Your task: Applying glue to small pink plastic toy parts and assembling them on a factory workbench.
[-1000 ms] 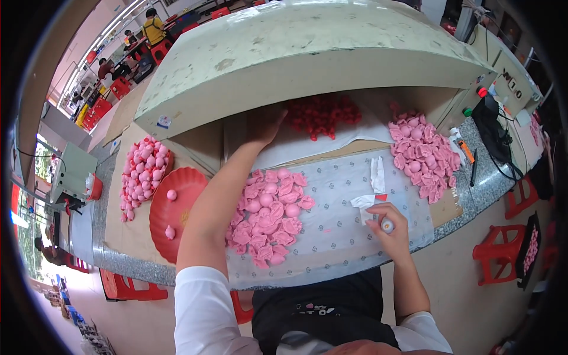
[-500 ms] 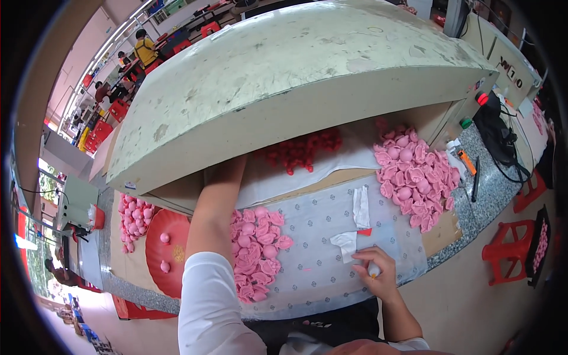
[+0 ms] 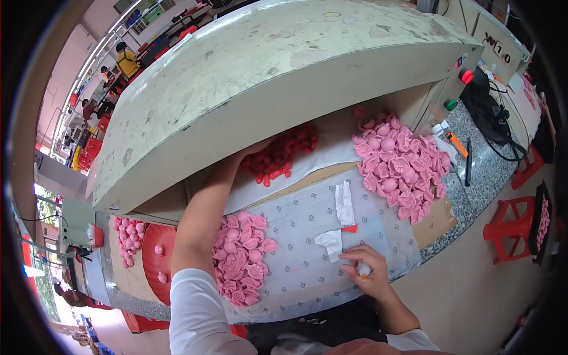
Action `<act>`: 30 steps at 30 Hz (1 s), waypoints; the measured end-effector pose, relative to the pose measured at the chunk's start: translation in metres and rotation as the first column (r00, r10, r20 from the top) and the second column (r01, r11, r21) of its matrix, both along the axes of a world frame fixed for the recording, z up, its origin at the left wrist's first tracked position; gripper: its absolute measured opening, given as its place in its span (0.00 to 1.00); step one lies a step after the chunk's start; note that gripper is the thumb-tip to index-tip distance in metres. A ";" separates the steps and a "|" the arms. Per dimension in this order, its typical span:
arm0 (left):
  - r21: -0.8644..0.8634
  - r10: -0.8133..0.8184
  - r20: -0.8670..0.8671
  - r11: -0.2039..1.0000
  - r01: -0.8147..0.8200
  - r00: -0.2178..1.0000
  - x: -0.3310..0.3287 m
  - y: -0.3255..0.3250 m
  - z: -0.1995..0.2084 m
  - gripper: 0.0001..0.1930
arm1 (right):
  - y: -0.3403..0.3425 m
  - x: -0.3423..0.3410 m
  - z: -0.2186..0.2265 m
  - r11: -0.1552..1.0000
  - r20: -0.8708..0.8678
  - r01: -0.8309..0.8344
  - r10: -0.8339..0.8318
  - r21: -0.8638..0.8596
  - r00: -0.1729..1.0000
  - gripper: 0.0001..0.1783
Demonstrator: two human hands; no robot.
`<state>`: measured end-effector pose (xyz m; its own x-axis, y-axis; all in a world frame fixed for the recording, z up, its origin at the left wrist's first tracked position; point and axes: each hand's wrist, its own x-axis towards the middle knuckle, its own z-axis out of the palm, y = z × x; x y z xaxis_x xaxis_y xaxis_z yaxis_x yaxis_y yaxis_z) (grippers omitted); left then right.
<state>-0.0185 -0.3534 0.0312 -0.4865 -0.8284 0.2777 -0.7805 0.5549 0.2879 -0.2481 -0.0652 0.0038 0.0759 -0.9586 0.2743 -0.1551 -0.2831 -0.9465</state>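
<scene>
My left arm reaches under the hood of the pale green box-like cabinet. The back of my left hand shows beside a pile of small glossy red pieces, but its fingers are hidden. Over the patterned white sheet, my right hand is curled around a small white bottle with an orange tip. Just beyond its fingertips lie a white paper scrap and a red scrap. Farther back is a white paper strip.
Pink petal-shaped pieces and balls are heaped at the right and beside my left arm. A red plate holds two pink balls. Past the right heap lie an orange cutter and a black pen. Red stools stand beyond.
My left hand, hidden under the hood before, has moved right to the red pile and partly shows. The whole view has shifted slightly. My right hand keeps its grip on the bottle.
</scene>
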 end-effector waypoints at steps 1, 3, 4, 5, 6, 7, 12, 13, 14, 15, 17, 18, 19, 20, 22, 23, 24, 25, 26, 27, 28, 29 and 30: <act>0.032 -0.017 0.016 0.999 0.017 1.000 -0.001 -0.003 -0.003 0.26 | -0.002 0.001 -0.001 1.000 0.006 -0.006 0.006 -0.006 1.000 0.12; -0.063 -0.050 0.172 0.996 0.062 0.984 -0.048 0.031 0.022 0.26 | -0.004 -0.005 -0.003 1.000 0.006 0.014 -0.015 0.019 1.000 0.12; -0.173 -0.060 0.311 0.978 0.119 0.948 -0.070 0.046 0.032 0.26 | 0.000 -0.011 -0.002 0.999 -0.007 0.033 -0.033 0.024 0.999 0.12; -0.168 -0.052 0.316 0.980 0.110 0.947 -0.067 0.043 0.031 0.26 | 0.001 -0.012 -0.002 0.999 -0.003 0.023 -0.023 0.028 1.000 0.12; -0.076 -0.095 0.230 0.990 0.115 0.969 -0.064 0.035 0.029 0.26 | 0.001 -0.013 -0.002 1.000 0.006 0.012 -0.012 0.027 1.000 0.12; 0.011 -0.129 0.147 0.992 0.129 0.981 -0.057 0.027 0.028 0.25 | 0.000 -0.010 -0.002 1.000 0.022 0.002 -0.003 0.020 1.000 0.12; -0.004 -0.143 0.193 0.989 0.147 0.971 -0.050 0.018 0.023 0.23 | -0.002 -0.007 -0.001 1.000 0.012 0.012 -0.012 0.001 1.000 0.12; -0.014 -0.136 0.200 0.990 0.141 0.970 -0.045 0.019 0.023 0.22 | -0.003 -0.005 -0.001 1.000 0.030 0.007 -0.007 0.004 1.000 0.12; -0.017 -0.146 0.203 0.988 0.153 0.968 -0.047 0.017 0.019 0.22 | -0.001 -0.006 -0.001 1.000 0.024 0.016 -0.016 0.005 1.000 0.12; -0.020 -0.154 0.208 0.987 0.162 0.966 -0.048 0.015 0.015 0.21 | 0.002 -0.006 0.000 0.999 0.009 0.005 -0.006 0.048 1.000 0.13; -0.026 -0.163 0.226 0.985 0.173 0.960 -0.048 0.012 0.010 0.20 | 0.003 -0.007 0.000 0.996 -0.001 -0.006 0.006 0.088 1.000 0.14; -0.029 -0.164 0.239 0.984 0.176 0.957 -0.049 0.010 0.008 0.20 | 0.001 -0.008 -0.001 0.998 -0.011 -0.010 0.011 0.067 1.000 0.14; -0.029 -0.161 0.256 0.984 0.174 0.953 -0.050 0.008 0.008 0.20 | 0.000 -0.009 -0.001 0.999 -0.016 -0.021 0.022 0.048 1.000 0.14; -0.029 -0.156 0.275 0.985 0.170 0.949 -0.051 0.008 0.007 0.19 | 0.000 -0.010 -0.001 0.998 -0.005 -0.028 0.028 0.048 1.000 0.14; -0.034 -0.138 0.321 0.987 0.157 0.937 -0.049 0.009 0.010 0.18 | 0.001 -0.010 0.001 0.999 0.001 -0.032 0.032 0.021 0.999 0.14; -0.038 -0.129 0.344 0.988 0.151 0.930 -0.047 0.010 0.013 0.18 | 0.000 -0.010 0.001 0.999 0.016 -0.042 0.042 0.016 0.999 0.14; -0.033 -0.141 0.358 0.986 0.163 0.923 -0.050 0.008 0.011 0.17 | 0.000 -0.011 -0.001 0.999 0.013 -0.032 0.032 -0.015 0.999 0.13; -0.028 -0.153 0.372 0.984 0.176 0.916 -0.053 0.006 0.009 0.17 | 0.001 -0.012 -0.003 0.999 0.008 -0.020 0.020 -0.047 1.000 0.13; -0.023 -0.169 0.377 0.981 0.191 0.911 -0.054 0.009 0.008 0.17 | 0.001 -0.015 -0.004 0.999 0.015 -0.004 0.005 -0.043 1.000 0.13; -0.099 -0.148 0.324 0.977 0.189 0.934 -0.047 0.017 0.009 0.17 | 0.000 -0.016 -0.003 0.999 0.033 -0.001 0.003 -0.042 0.999 0.13; -0.174 -0.135 0.265 0.967 0.185 0.955 -0.046 0.020 0.011 0.17 | -0.001 -0.017 -0.003 0.999 0.049 0.003 -0.001 -0.041 0.999 0.14; -0.182 -0.130 0.268 0.966 0.183 0.955 -0.049 0.015 0.012 0.17 | -0.001 -0.015 -0.002 0.999 0.051 0.001 0.001 -0.049 0.999 0.14; -0.278 -0.074 0.180 0.953 0.123 0.981 -0.058 0.006 0.012 0.18 | 0.000 -0.013 -0.001 0.999 0.069 0.012 -0.009 -0.032 0.998 0.14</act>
